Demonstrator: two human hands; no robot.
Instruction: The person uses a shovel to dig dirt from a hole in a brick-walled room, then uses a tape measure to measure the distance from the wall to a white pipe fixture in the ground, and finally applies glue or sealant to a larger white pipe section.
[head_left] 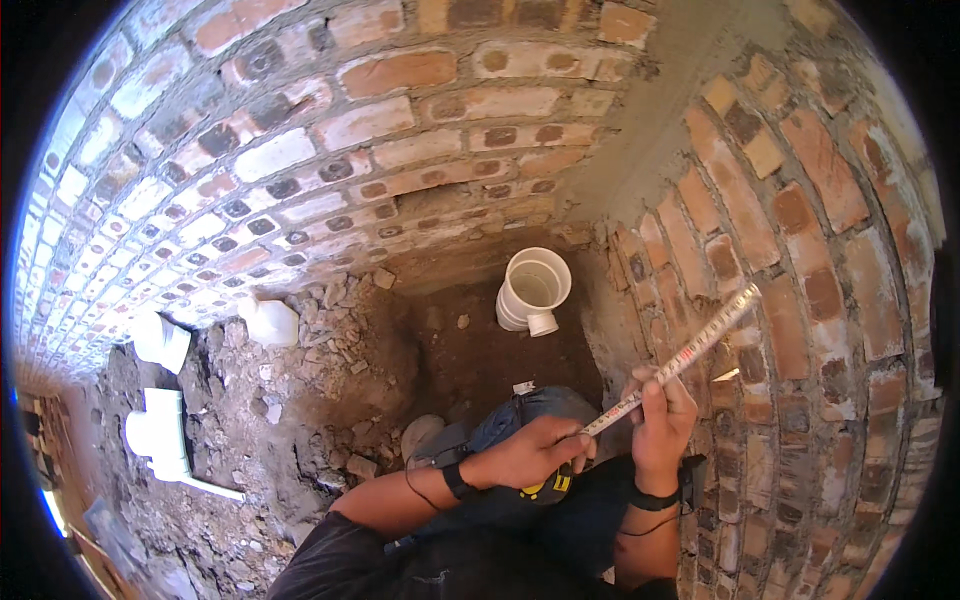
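Note:
My left hand (pixel 535 447) is closed around the near end of a tape measure, whose yellow and black case (pixel 547 488) shows just below my fingers. From there the pale tape blade (pixel 715 328) runs out stiffly, slanting up and to the right toward the brick wall. My right hand (pixel 662 420) pinches the blade partway along, between thumb and fingers. Past my hands, in the dug-out pit, stands a white plastic pipe fitting (pixel 515 305) with a round open top and a small side outlet. My fingers partly hide the tape case.
Brick walls rise ahead (pixel 400 120) and close on my right (pixel 790 300), meeting in a mortared corner. Rubble and loose soil (pixel 320 400) lie left of the pit. On it rest a white tee-shaped pipe fitting (pixel 160 430) and two white elbow-like pieces (pixel 270 322).

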